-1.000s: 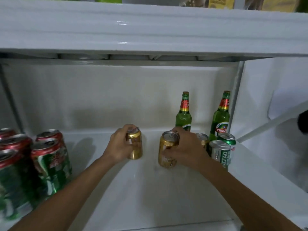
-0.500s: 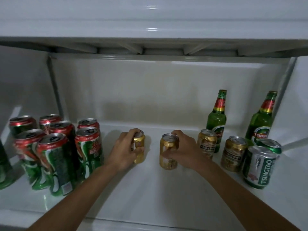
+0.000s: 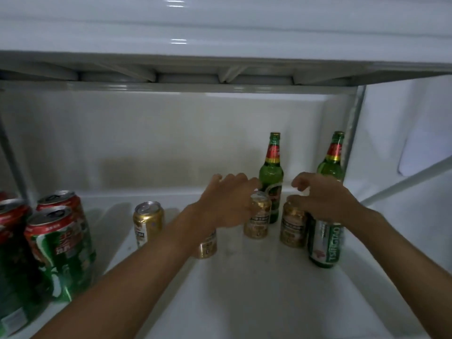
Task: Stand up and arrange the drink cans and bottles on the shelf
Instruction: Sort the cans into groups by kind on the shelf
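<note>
Regrouping gold cans: left hand (image 3: 226, 201) and right hand (image 3: 322, 199), fingers loosely spread, reach far-right gold cans (image 3: 258, 220); next, grip each

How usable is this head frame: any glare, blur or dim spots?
Head view: dim overall; glare streaks on the upper shelf edge; both hands motion-blurred, left hand, right hand; wide-angle bending at the borders; Tsingtao can label soft.

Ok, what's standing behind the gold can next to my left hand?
Right behind that gold can stands a green glass bottle, upright near the shelf's back wall. Its lower label and base are covered by the can and the left hand.
</note>
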`<state>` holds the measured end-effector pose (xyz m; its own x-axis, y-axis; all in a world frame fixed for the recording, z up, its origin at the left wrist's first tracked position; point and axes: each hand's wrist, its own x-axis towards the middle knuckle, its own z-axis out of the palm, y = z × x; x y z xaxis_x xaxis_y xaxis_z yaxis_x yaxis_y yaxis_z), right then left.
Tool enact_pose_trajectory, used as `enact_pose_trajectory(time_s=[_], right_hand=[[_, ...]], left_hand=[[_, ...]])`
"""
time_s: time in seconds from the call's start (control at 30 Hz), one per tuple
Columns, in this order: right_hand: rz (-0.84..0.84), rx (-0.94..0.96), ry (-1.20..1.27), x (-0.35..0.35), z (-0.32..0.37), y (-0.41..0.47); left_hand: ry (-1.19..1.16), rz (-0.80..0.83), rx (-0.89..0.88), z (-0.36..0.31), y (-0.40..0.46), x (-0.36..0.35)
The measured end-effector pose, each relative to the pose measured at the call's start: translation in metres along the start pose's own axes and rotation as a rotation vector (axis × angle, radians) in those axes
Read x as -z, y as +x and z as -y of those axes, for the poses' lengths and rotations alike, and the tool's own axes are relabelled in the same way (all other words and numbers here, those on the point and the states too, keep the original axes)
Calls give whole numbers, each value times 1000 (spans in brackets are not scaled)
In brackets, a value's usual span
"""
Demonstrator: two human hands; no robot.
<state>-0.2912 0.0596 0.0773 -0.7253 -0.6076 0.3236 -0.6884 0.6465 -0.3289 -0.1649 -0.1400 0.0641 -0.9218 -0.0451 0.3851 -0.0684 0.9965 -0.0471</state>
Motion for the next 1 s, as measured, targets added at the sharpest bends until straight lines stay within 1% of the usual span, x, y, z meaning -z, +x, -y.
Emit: enact_pose_trajectory(time_s=[0.07, 0.13, 0.23, 0.37, 0.5, 0.57, 0.63, 0.7, 0.77, 0.83, 0.9, 1.0], right_hand=[[189, -32, -204, -4, -11, 1], [300, -15, -335, -10, -16, 4], [283, 9, -377, -13, -17, 6], [214, -9, -379, -19, -13, 3], [127, -16, -254, -21, -15, 4], [77, 18, -188, -22, -17, 5], [7, 39, -27, -20, -17, 5], [-76, 63, 130, -13, -9, 4], [-139, 119, 233, -4, 5, 1], [-123, 178, 326, 2, 28, -7], [-27, 229, 415, 1, 54, -19], [107, 329, 467, -16, 91, -35]], left_hand=[[91, 213, 17, -16, 24, -12], [121, 306, 50, -22, 39, -24], [168, 293, 57, -23, 47, -37], [116, 236, 78, -19, 48, -45], [-2, 167, 60, -16, 41, -45], [-54, 60, 46, -17, 30, -39], [-114, -87, 54, -12, 19, -22], [-240, -200, 88, -1, 5, 7], [-346, -271, 127, 13, -14, 43], [-376, -287, 163, 27, -39, 77], [-346, -261, 215, 38, -69, 98], [-287, -171, 306, 53, -111, 104]])
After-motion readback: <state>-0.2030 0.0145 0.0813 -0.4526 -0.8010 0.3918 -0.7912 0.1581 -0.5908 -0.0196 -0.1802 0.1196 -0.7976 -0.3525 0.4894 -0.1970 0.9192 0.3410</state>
